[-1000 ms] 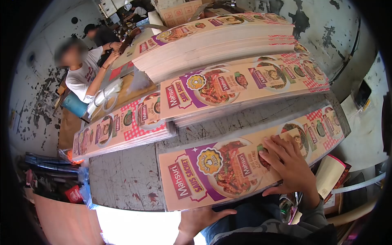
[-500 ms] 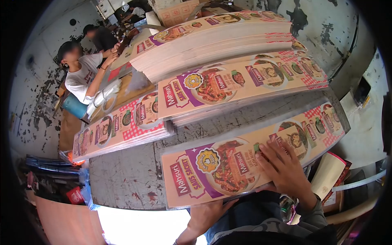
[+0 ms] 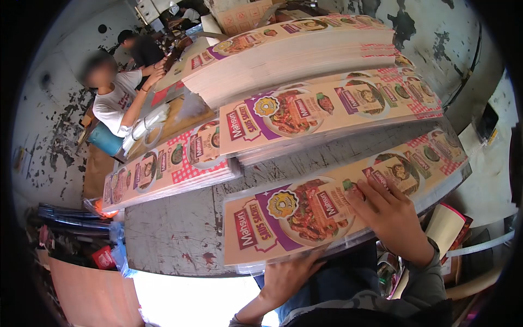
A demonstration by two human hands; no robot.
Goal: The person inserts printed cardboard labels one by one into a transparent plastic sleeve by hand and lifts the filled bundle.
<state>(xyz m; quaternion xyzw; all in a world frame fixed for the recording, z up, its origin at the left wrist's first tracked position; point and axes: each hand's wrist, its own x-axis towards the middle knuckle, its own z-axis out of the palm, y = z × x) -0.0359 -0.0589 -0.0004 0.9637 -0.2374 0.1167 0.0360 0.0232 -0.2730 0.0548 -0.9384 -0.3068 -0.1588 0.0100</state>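
Note:
A long laminated printed sheet [image 3: 256, 231] with food pictures and the word "Mahsun" lies along the near edge of the grey table, with clear plastic edges showing beneath it. My right hand [image 3: 389, 218] rests palm down on its top, the fingers spread. Under the near edge, my left hand [image 3: 286, 278] holds the sheet from below; some of its fingers are hidden there. Just beyond lies a stack of matching sheets [image 3: 321, 117], and a smaller stack [image 3: 163, 169] sits to the left.
A tall stack of printed sheets [image 3: 289, 60] rises at the back. The scratched grey tabletop [image 3: 169, 234] shows between stacks. A person in a white shirt [image 3: 117, 103] sits at the left, near a blue bucket [image 3: 103, 139]. Another person in dark clothing [image 3: 146, 52] is farther back.
The near edge of the sheet has risen slightly, showing more plastic below. My left hand has moved a little right along that edge. My right hand stays flat on top. The view has shifted slightly.

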